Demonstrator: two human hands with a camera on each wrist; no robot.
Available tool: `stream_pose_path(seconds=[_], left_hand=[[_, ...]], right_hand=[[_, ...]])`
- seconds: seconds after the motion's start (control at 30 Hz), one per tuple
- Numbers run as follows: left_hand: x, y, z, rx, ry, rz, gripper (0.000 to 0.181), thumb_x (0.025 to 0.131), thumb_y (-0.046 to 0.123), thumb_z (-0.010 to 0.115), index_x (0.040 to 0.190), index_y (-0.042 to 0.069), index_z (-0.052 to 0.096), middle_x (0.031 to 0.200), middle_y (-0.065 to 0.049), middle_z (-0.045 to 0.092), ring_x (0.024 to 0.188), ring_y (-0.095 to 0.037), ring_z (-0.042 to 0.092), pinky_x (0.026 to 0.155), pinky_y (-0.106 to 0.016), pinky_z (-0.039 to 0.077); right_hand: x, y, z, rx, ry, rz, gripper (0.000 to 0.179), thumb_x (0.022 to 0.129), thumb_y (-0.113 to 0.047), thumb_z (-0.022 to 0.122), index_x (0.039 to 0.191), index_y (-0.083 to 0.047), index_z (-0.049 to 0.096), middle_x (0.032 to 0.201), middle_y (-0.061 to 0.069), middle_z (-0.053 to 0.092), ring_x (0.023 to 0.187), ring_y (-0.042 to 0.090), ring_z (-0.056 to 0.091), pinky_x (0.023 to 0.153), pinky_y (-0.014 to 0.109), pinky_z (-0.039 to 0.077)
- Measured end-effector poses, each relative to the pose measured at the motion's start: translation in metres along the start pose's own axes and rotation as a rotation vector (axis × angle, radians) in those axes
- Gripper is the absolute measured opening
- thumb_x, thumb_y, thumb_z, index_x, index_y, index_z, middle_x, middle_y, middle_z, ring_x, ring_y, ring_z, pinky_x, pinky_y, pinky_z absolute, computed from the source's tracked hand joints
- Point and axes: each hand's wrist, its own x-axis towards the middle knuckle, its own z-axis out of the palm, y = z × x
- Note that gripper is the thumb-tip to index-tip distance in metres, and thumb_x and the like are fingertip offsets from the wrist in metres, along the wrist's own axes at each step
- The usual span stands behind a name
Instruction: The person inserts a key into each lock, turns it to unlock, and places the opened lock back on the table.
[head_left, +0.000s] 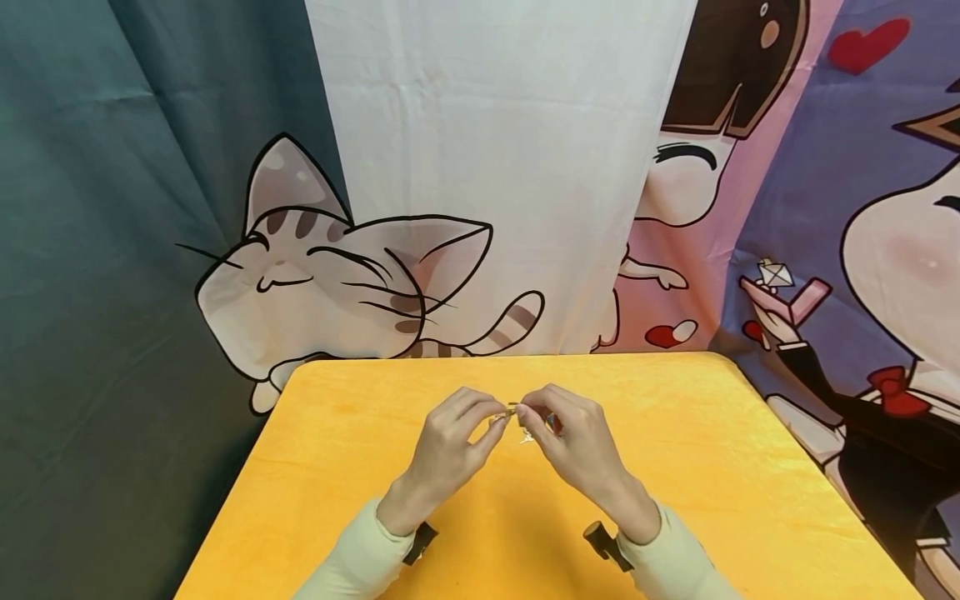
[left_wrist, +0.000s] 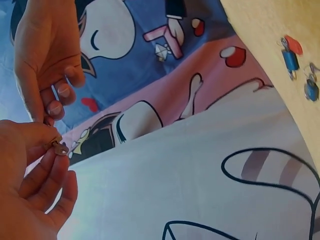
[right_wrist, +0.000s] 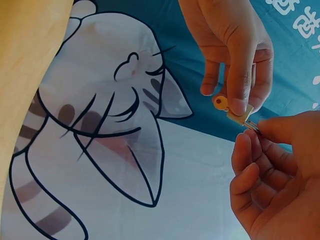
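In the right wrist view, a small brass padlock (right_wrist: 239, 115) is pinched between thumb and fingers of my left hand (head_left: 447, 437). A key (right_wrist: 220, 102) with a round, holed head sticks out beside its body. The thumb and a finger of my right hand (head_left: 577, 433) pinch the thin metal shackle (right_wrist: 252, 126) at the lock's other end. Both hands meet above the table; fingertips partly hide the lock in the head view. From the left wrist, the key's head (left_wrist: 61, 149) shows at my left fingertips.
A yellow-covered table (head_left: 360, 467) lies beneath the hands. On it are small blue pieces (left_wrist: 290, 60) with metal rings or clips and a red piece (left_wrist: 294, 45), mostly hidden behind my right hand in the head view. Printed curtains (head_left: 495, 125) hang behind the table.
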Motion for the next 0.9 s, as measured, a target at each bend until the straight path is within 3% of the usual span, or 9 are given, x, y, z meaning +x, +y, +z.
stream_pose_path(seconds=[0.13,0.27,0.47,0.67,0.77,0.9], left_hand=[[-0.001,-0.002,0.000,0.092,0.011,0.083,0.008,0.083,0.008,0.077,0.089,0.009,0.072,0.087,0.000,0.067,0.078,-0.013,0.064,0.072,-0.021,0.055],[-0.002,-0.004,0.001,0.188,0.043,0.184,0.003,0.088,0.012,0.072,0.089,0.009,0.072,0.086,-0.001,0.067,0.076,-0.014,0.064,0.070,-0.025,0.055],[-0.003,-0.006,0.001,0.254,0.093,0.291,0.013,0.096,0.013,0.062,0.091,0.009,0.072,0.085,-0.002,0.067,0.076,-0.016,0.064,0.067,-0.026,0.054],[-0.003,-0.008,0.000,0.294,0.123,0.373,0.002,0.090,0.007,0.070,0.088,0.008,0.071,0.085,-0.003,0.069,0.076,-0.017,0.064,0.067,-0.026,0.054],[-0.004,-0.009,0.001,0.307,0.131,0.407,0.003,0.087,0.005,0.073,0.086,0.008,0.071,0.086,-0.004,0.069,0.076,-0.018,0.064,0.067,-0.026,0.054],[-0.004,-0.010,0.002,0.309,0.136,0.426,0.003,0.087,0.005,0.072,0.088,0.007,0.072,0.087,-0.005,0.069,0.076,-0.018,0.064,0.068,-0.027,0.055]], right_hand=[[-0.002,0.003,0.002,0.001,0.012,0.008,0.009,0.093,-0.015,0.067,0.086,-0.012,0.071,0.073,-0.009,0.066,0.056,-0.003,0.041,0.050,0.010,0.035],[-0.004,0.005,0.004,0.043,-0.017,0.069,0.010,0.094,-0.013,0.066,0.086,-0.012,0.072,0.073,-0.009,0.067,0.055,-0.003,0.046,0.050,0.015,0.041],[-0.007,0.008,0.004,0.154,-0.086,0.226,0.012,0.095,-0.015,0.064,0.087,-0.014,0.073,0.072,-0.007,0.068,0.055,0.000,0.050,0.049,0.022,0.046],[-0.009,0.009,0.004,0.308,-0.166,0.423,0.015,0.098,-0.021,0.061,0.088,-0.020,0.071,0.068,-0.004,0.065,0.055,0.006,0.056,0.050,0.025,0.048],[-0.009,0.011,0.003,0.401,-0.210,0.509,0.017,0.099,-0.021,0.059,0.087,-0.017,0.071,0.068,-0.001,0.063,0.057,0.011,0.058,0.056,0.026,0.049],[-0.008,0.013,0.002,0.519,-0.257,0.589,0.020,0.099,-0.015,0.055,0.086,-0.007,0.068,0.065,0.004,0.058,0.054,0.019,0.051,0.054,0.025,0.046]])
